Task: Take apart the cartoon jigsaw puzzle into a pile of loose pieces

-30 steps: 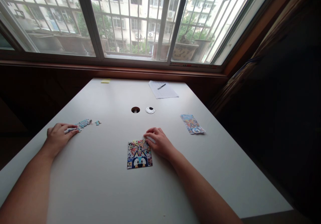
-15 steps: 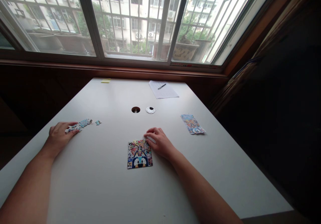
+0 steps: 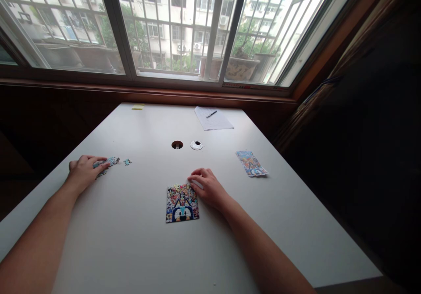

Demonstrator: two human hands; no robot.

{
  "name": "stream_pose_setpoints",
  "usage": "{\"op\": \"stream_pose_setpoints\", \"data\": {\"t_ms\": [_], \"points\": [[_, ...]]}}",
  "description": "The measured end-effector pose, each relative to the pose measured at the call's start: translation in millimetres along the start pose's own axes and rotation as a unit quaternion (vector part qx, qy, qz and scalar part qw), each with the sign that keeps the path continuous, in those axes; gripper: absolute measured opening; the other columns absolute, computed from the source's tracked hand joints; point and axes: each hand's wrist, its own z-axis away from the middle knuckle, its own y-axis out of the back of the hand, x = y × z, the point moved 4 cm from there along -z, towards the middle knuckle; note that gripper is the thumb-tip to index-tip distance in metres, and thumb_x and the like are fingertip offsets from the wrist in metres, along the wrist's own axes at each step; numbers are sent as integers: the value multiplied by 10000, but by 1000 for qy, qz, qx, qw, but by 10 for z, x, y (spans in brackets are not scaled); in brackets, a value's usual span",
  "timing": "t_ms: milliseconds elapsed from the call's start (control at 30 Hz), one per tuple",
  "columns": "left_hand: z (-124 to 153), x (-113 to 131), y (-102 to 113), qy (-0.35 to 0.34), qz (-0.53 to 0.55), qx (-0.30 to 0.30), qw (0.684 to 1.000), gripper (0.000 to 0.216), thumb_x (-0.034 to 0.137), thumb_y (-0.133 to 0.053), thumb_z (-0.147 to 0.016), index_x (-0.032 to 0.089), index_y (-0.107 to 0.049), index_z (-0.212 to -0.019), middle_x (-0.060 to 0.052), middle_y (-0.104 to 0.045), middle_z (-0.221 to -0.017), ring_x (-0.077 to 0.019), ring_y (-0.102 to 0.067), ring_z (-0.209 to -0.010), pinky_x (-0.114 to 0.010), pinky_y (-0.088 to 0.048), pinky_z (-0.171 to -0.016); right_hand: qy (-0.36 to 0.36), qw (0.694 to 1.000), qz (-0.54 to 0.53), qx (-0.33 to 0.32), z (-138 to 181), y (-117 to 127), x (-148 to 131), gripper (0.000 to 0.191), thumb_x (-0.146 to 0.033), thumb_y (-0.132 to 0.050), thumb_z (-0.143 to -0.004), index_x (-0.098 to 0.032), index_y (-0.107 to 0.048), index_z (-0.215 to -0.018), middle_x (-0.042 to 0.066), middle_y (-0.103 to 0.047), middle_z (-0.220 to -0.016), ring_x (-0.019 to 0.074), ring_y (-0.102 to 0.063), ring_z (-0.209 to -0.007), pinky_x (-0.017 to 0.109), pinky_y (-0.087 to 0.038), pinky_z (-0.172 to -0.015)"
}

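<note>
My left hand [image 3: 83, 170] lies over a small heap of jigsaw pieces [image 3: 114, 161] at the left of the table. Its fingers are apart and touch the heap, partly covering it. Just right of the heap lies a single light-blue jigsaw piece [image 3: 127, 162]. In front of me is an assembled square jigsaw puzzle [image 3: 182, 204] with a blue dog face at its lower edge and a colourful crowd above. My right hand [image 3: 208, 186] rests at the puzzle's upper right corner, fingers loosely curved and apart, the thumb at the corner.
A creased picture sheet [image 3: 251, 164] lies to the right. Farther back are a paper [image 3: 215, 120] with a pen [image 3: 211, 114] on it, a yellow sticky note [image 3: 138, 106], a round cable hole [image 3: 177, 145] and its cover [image 3: 196, 145]. A barred window stands behind the white table [image 3: 138, 250].
My left hand has shifted slightly right and farther over the heap, covering more pieces. My right hand and the assembled puzzle stay in place.
</note>
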Motion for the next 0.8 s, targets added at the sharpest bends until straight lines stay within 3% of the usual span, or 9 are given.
{"op": "stream_pose_setpoints", "data": {"t_ms": [133,233,433,800], "points": [[-141,-21,-10,38,16,-43,998,545,607,-566,-806,181,-716,-1111,-148,-603,-1099,-349,-489,-1197,-500,-301,-1059,-2,1000,0,-4,1,3,-5,235,-235,-635,-944,-281,-697,-1166,73,-613,-1177,243,-529,-1101,427,-467,-995],[-204,-20,7,57,40,-69,995,551,597,-649,-741,153,-709,-1063,-132,-634,-1076,-316,-548,-1092,-473,-351,-1031,-1,1000,-1,-1,5,-6,9,240,-233,-639,-941,-278,-696,-1169,70,-613,-1178,242,-525,-1098,424,-469,-990],[-148,40,32,74,104,-85,988,619,597,-662,-730,146,-608,-1151,-100,-680,-1042,-239,-629,-921,-322,-486,-761,2,1000,-4,4,8,-19,24,231,-233,-643,-939,-279,-700,-1158,72,-617,-1177,245,-525,-1097,429,-469,-985],[-103,162,133,65,103,-70,990,409,521,-544,-844,211,-695,-1063,-58,-730,-1044,-242,-646,-966,-344,-480,-841,2,1000,2,2,2,-12,9,236,-231,-640,-940,-285,-698,-1163,73,-611,-1178,244,-527,-1095,428,-470,-983]]}}
